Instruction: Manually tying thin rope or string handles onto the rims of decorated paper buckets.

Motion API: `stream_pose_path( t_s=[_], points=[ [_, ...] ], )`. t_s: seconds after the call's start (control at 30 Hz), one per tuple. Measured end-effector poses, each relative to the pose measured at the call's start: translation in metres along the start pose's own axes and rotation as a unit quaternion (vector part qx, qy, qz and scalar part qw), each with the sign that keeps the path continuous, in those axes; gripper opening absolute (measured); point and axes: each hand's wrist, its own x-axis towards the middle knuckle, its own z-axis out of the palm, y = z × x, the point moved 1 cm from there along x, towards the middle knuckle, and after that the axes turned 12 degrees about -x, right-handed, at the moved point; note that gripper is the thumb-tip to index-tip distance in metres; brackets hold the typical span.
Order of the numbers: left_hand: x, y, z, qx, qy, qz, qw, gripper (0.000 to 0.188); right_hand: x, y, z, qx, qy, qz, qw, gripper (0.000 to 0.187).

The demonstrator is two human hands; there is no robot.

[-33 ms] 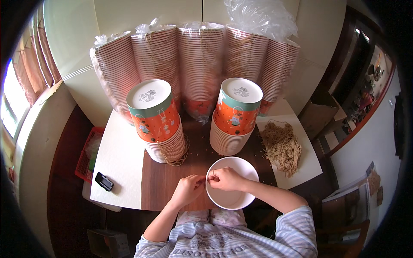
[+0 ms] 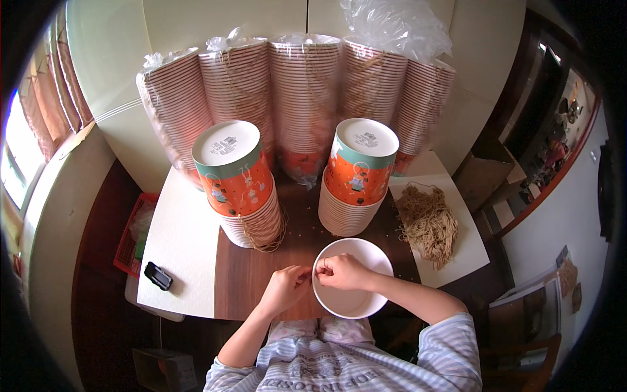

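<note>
White coated paper, by the look of it, makes up the wide tub (image 2: 341, 303) at the near edge of the bench (image 2: 243, 291), mouth up, just beyond the person's lap. It should be light enough to shift at a nudge, with a thin wall that may dent under a squeeze and a smooth face that may slide a little. Its rolled rim looks the stiffest part, so the surest hold is there, at 9 or 3 o'clock.

The right hand (image 2: 343, 270) reaches across the mouth from 3 o'clock, its fingers curled in tight and gathered at the rim near 10 o'clock. They seem to pinch at the edge, though I cannot tell what, if anything, lies between the tips. The left hand (image 2: 285, 289) sits outside at 9 o'clock, fingers bent and close together, tips by the rim; whether they touch it or hold something is too small to tell.

From the tub, a tangle of tan strands (image 2: 428, 228) lies at 2 o'clock. One upturned stack of printed tubs (image 2: 358, 179) stands at 12 o'clock, and another orange-and-green stack (image 2: 236, 186) at 10 o'clock.
</note>
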Motion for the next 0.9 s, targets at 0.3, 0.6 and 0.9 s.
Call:
stream_pose_path(
  t_s=[0.3, 0.6, 0.9],
  points=[
    [0.001, 0.002, 0.0, 0.01, -0.001, -0.008, 1.0, 0.021, 0.002, 0.003, 0.001, -0.025, 0.003, 0.013, 1.0, 0.016],
    [0.004, 0.004, -0.002, 0.122, 0.001, 0.074, 0.99, 0.017, 0.005, 0.003, 0.002, -0.032, 0.007, -0.001, 0.999, 0.017],
    [-0.003, -0.005, -0.005, 0.1, 0.003, 0.052, 0.994, 0.012, 0.023, 0.005, -0.006, -0.036, -0.084, -0.108, 0.99, 0.021]
  ],
)
